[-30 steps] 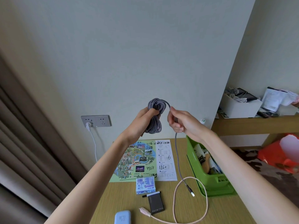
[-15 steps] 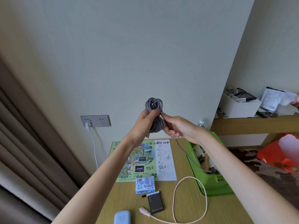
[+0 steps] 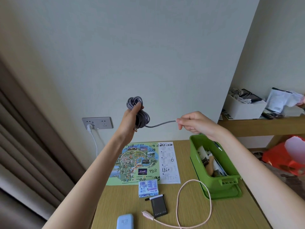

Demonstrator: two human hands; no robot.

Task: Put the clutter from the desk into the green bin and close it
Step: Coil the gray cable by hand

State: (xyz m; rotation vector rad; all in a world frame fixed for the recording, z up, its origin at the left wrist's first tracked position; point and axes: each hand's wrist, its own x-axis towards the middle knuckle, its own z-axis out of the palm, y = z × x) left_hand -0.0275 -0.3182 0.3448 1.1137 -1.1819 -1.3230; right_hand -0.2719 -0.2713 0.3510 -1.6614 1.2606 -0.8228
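Observation:
High above the desk, my left hand (image 3: 130, 120) grips a coiled grey braided cable (image 3: 140, 113). My right hand (image 3: 194, 122) pinches that cable's loose end, drawn out taut to the right of the coil. Below my right wrist stands the open green bin (image 3: 194, 156) on the desk's right side, with papers and a brush inside. On the desk lie a colourful map sheet (image 3: 143, 162), a small blue box (image 3: 148, 188), a dark card-like item (image 3: 159, 207), a pink cable (image 3: 194, 200) in a loop and a light blue case (image 3: 125, 222).
The wooden desk (image 3: 231, 215) meets the wall at the back. A wall socket (image 3: 97, 123) holds a white plug and cord. Curtains hang on the left. To the right, a shelf (image 3: 264, 124) carries a white box (image 3: 244, 109) and papers; a red bag (image 3: 287, 159) lies below.
My right hand has pulled away from the coil to the right, stretching the grey cable's free end out. The tail that hung down toward the desk is gone from there.

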